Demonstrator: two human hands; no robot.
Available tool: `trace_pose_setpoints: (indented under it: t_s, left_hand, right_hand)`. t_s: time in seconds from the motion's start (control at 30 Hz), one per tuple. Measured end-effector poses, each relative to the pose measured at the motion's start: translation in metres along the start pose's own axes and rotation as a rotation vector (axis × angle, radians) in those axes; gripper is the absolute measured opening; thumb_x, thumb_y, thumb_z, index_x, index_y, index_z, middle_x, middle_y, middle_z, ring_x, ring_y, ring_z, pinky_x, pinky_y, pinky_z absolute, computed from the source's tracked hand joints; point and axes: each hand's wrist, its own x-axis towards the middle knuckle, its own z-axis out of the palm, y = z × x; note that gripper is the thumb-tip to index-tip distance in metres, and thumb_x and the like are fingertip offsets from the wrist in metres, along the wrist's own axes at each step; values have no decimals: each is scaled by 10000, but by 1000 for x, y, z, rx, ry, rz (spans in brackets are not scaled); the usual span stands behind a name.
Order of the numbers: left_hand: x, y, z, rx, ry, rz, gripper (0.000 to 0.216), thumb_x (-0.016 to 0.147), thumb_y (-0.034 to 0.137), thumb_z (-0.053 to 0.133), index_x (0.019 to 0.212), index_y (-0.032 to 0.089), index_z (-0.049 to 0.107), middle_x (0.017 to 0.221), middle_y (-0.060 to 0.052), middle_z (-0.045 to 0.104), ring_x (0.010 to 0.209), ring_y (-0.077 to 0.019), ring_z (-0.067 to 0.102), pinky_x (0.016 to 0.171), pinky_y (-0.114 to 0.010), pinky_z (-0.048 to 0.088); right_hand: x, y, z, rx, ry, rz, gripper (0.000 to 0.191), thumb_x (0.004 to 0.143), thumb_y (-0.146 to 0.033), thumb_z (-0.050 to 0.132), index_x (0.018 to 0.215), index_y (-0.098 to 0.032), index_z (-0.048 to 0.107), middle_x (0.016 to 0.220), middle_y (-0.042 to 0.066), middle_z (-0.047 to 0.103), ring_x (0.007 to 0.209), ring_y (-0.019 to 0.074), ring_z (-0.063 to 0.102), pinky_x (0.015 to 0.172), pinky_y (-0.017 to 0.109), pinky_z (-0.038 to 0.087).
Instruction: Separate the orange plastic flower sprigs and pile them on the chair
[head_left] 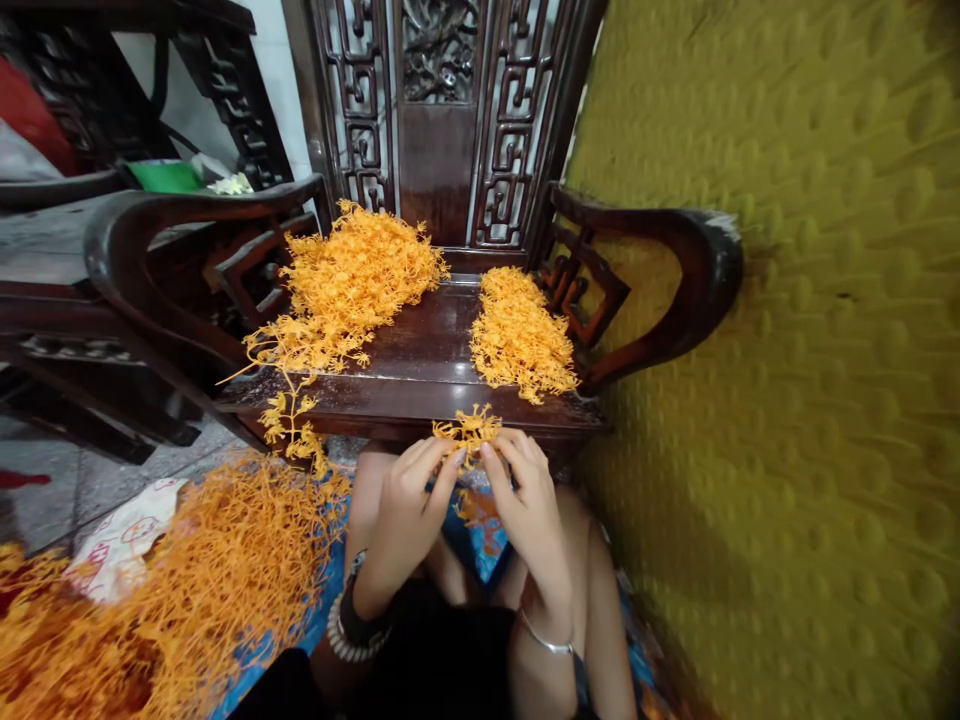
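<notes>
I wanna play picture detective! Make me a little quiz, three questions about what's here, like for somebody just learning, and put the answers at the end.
1. Fill in the blank: between the fingertips of the left hand and the right hand is a small ____-coloured sprig.

2. True or false: on the chair seat, the right pile is bigger than the left pile.

3. Where is the white packet with red print?
A) On the seat
B) Lower than the seat
C) In the left hand

Key: 1, orange; 2, false; 3, B.
</notes>
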Motion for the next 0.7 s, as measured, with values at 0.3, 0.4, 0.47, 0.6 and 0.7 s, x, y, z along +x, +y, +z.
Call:
trace_pose_setpoints:
  t_s: [0.3,0.4,0.47,0.6,0.7]
  left_hand:
    - [0,7,-7,-98,-149,-41,126,943,226,496,913,193,614,895,-25,671,831,-150,617,776,-238,476]
    - [-2,8,-11,-156,-104,-105,176,955,263,476,867,196,613,798,-3,639,735,-131,593,683,-217,458]
    - [-3,8,-13,-144,8,-155,220,962,292,459,839,194,614,746,4,614,683,-127,567,635,-218,436]
    - [1,12,-20,-111,233,-178,287,949,345,475,756,181,610,661,8,554,610,-126,524,586,-231,411]
    - [6,17,-25,-120,333,-137,322,949,357,468,732,173,618,682,-10,582,635,-131,543,599,-234,422]
  right_hand:
    - [-8,11,14,273,-48,-12,194,912,-320,501,830,-185,614,859,49,620,808,170,580,736,276,468]
    - [-12,9,13,404,-184,42,315,923,-372,487,699,-173,584,617,-2,524,568,118,456,534,236,370]
    - [-16,4,14,462,-247,38,387,932,-392,475,616,-171,513,555,-24,440,516,92,368,496,228,306]
    - [-22,-11,21,510,-312,-8,511,938,-448,449,522,-183,315,499,-48,273,476,72,255,465,238,221]
    - [-26,-22,28,563,-323,-36,529,936,-466,446,515,-189,287,489,-53,235,458,70,229,451,246,190]
